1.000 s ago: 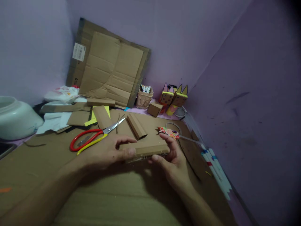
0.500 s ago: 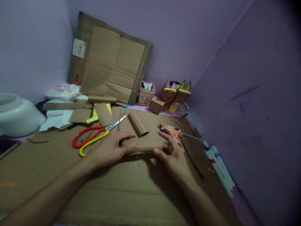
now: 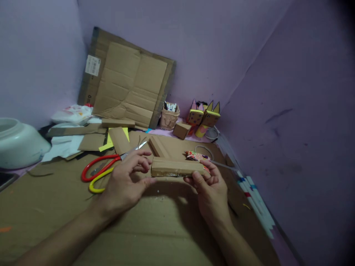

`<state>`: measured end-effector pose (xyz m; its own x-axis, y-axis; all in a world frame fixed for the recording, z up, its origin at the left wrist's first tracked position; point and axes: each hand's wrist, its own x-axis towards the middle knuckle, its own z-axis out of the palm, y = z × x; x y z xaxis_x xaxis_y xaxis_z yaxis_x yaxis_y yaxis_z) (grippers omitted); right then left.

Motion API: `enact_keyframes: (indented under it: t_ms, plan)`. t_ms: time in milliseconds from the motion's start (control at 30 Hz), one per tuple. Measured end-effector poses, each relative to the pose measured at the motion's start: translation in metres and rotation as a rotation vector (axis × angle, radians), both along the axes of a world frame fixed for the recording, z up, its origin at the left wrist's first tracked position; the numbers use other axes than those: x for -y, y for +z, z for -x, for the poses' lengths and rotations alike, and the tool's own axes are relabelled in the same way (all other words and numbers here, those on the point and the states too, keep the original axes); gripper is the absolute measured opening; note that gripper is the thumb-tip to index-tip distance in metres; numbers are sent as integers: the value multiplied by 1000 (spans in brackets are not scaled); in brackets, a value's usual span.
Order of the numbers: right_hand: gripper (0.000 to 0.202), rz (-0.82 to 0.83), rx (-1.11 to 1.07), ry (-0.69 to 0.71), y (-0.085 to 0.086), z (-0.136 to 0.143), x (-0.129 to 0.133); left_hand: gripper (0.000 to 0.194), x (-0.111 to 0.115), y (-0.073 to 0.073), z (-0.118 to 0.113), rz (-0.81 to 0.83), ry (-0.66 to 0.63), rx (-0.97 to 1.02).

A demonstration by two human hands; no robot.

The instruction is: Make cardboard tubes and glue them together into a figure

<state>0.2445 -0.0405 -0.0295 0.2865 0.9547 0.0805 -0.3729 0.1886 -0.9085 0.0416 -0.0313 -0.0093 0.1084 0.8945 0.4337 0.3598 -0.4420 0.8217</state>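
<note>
A long, narrow folded cardboard piece (image 3: 177, 167) is held level above the cardboard-covered table (image 3: 155, 236). My right hand (image 3: 212, 184) grips its right end, thumb in front and fingers behind. At the other end, my left hand (image 3: 127, 181) has its fingers and thumb apart, close to the piece's left edge; whether a fingertip touches it I cannot tell. Scissors (image 3: 101, 164) with red and yellow handles lie left of my left hand, partly hidden by it. Another folded cardboard strip (image 3: 158, 146) lies just behind the held piece.
Large flat cardboard (image 3: 130, 81) leans on the back wall. Before it stand a marker holder (image 3: 169, 116), a small cardboard box (image 3: 181, 130) and two eared cardboard figures (image 3: 210, 117). A white pot (image 3: 20, 144) is at left; white markers (image 3: 256, 203) lie along the right edge.
The folded cardboard piece has risen off the table and tilted, showing its front side. My left hand has loosened from its left end, while my right hand keeps hold.
</note>
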Motion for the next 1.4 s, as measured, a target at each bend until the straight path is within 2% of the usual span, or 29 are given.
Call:
enact_keyframes:
  t_ms: [67, 167, 300, 400, 500, 667, 800, 867, 1000, 1167, 1300, 1400]
  plan:
    - [43, -13, -20, -13, -1, 0, 0, 14, 1, -4, 0, -19, 44, 38]
    - [44, -5, -24, -9, -2, 2, 1, 15, 3, -6, -3, 42, 50, 98]
    - [44, 22, -10, 44, -1, 5, 4, 14, 6, 1, -11, 111, -69, 224]
    - [43, 33, 19, 67, 2, 7, 6, 10, 7, 5, -14, 226, -147, 303]
    - [42, 40, 38, 63, 2, 9, 9, 9, 8, 2, -13, 300, -103, 308]
    - [40, 72, 68, 106, 1, 12, 14, 10, 7, -6, -11, 280, -45, 328]
    - [61, 147, 79, 224, 4, 16, 16, 13, 6, -8, -12, 293, 42, 289]
    - [71, 194, 66, 257, 5, 19, 15, 13, 7, -8, -14, 296, 17, 287]
    - [68, 235, 82, 156, 6, 21, 13, 16, 12, -9, -22, 357, -90, 326]
    - [53, 227, 186, 22, 4, 22, 16, 17, 15, -10, -29, 440, -121, 354]
    - [48, 244, 187, 27, 7, 25, 17, 32, 13, -11, -31, 506, -89, 383]
    - [46, 276, 190, 111, 10, 27, 16, 24, 11, -12, -30, 511, -60, 389]
